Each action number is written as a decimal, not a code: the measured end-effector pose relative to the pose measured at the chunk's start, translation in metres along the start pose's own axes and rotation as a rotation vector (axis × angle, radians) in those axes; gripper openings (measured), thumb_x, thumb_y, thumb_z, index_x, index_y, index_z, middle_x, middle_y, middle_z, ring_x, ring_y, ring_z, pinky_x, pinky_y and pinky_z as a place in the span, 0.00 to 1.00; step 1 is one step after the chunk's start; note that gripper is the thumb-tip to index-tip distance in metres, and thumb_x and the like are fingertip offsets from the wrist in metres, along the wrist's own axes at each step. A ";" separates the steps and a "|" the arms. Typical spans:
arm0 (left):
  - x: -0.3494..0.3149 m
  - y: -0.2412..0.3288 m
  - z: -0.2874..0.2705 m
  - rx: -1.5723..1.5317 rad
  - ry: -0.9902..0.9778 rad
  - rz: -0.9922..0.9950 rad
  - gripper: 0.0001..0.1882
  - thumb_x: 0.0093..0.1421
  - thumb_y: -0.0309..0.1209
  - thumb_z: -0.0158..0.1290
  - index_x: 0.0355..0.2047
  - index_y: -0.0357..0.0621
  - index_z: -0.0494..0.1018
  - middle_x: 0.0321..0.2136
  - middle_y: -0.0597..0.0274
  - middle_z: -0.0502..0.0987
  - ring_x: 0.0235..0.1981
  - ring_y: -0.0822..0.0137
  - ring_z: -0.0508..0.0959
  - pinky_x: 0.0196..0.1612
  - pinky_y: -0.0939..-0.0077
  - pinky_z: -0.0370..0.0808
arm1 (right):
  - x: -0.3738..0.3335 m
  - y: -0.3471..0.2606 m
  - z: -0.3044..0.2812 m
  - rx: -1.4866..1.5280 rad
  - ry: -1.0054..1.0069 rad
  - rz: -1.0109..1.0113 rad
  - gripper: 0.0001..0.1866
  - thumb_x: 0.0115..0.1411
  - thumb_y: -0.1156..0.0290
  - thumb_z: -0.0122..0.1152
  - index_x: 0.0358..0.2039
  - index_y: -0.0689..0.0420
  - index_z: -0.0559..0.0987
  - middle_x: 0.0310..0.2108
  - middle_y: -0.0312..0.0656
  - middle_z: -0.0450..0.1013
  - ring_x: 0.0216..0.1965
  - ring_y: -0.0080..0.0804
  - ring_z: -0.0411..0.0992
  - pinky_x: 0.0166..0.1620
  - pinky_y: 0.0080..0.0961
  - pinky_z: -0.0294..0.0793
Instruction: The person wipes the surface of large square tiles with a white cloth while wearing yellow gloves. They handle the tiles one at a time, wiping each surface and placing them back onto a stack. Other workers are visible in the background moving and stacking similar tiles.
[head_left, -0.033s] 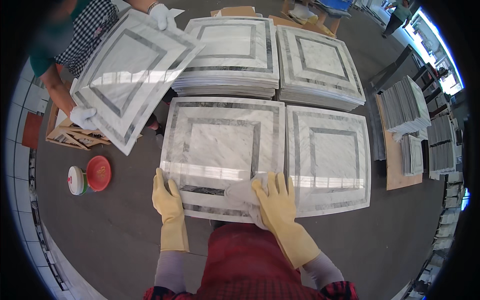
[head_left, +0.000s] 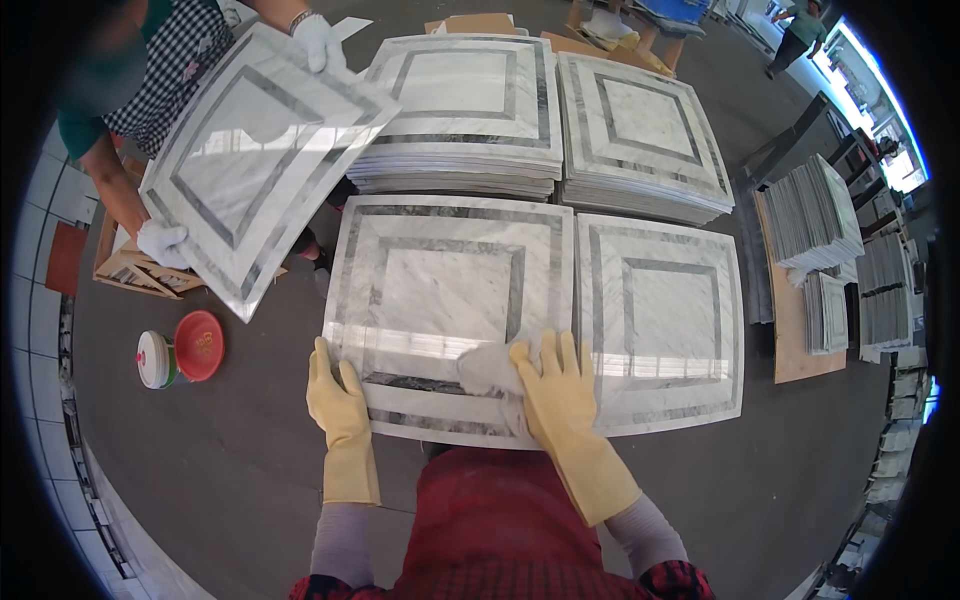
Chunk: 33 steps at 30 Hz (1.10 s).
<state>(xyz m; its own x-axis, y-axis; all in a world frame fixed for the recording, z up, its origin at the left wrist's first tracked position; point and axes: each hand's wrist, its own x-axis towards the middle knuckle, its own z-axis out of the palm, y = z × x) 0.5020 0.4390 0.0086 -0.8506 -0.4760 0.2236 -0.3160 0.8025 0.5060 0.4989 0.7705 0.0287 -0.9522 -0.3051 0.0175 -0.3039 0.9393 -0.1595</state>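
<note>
A marble tile with grey inlaid square borders lies in front of me. My left hand, in a pale yellow rubber glove, grips its left edge near the front corner, thumb apart from the fingers. My right hand, gloved alike, presses a light grey cloth on the tile's front right part. Its fingers are spread, and part of the cloth is hidden under the palm. Right beside it lies a second patterned tile.
At the left, a co-worker in white gloves holds a tilted tile. Behind stand two tile stacks. A red basin and white bucket sit on the floor left. More stacked tiles stand at the right.
My right hand has shifted slightly forward and right with the cloth. The co-worker's tile has tilted, its lower corner coming down and left. My left hand stays at the edge.
</note>
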 end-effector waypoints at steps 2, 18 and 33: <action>0.001 0.003 -0.003 0.017 0.009 0.007 0.27 0.73 0.30 0.55 0.70 0.30 0.73 0.61 0.41 0.81 0.57 0.39 0.84 0.61 0.53 0.80 | 0.053 0.021 0.005 0.020 0.115 0.054 0.31 0.69 0.63 0.62 0.72 0.43 0.75 0.74 0.60 0.66 0.73 0.65 0.64 0.78 0.64 0.55; 0.010 0.004 -0.006 0.128 -0.002 0.063 0.29 0.66 0.31 0.59 0.66 0.30 0.75 0.59 0.38 0.80 0.52 0.35 0.84 0.54 0.48 0.82 | 0.293 -0.064 0.038 0.006 0.224 0.039 0.32 0.71 0.63 0.60 0.74 0.53 0.70 0.65 0.60 0.75 0.71 0.59 0.69 0.76 0.60 0.62; -0.008 -0.020 -0.004 -0.391 0.180 -0.101 0.29 0.80 0.33 0.49 0.74 0.26 0.64 0.72 0.35 0.71 0.71 0.42 0.73 0.74 0.54 0.69 | 0.166 -0.209 0.049 0.133 0.043 -0.821 0.25 0.71 0.61 0.60 0.67 0.50 0.78 0.69 0.48 0.73 0.76 0.51 0.63 0.79 0.55 0.51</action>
<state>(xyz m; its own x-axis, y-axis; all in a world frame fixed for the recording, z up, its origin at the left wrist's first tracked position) 0.5164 0.4254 0.0004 -0.7256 -0.6281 0.2812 -0.1813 0.5687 0.8023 0.4059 0.5157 0.0165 -0.4305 -0.8762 0.2168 -0.8985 0.3932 -0.1951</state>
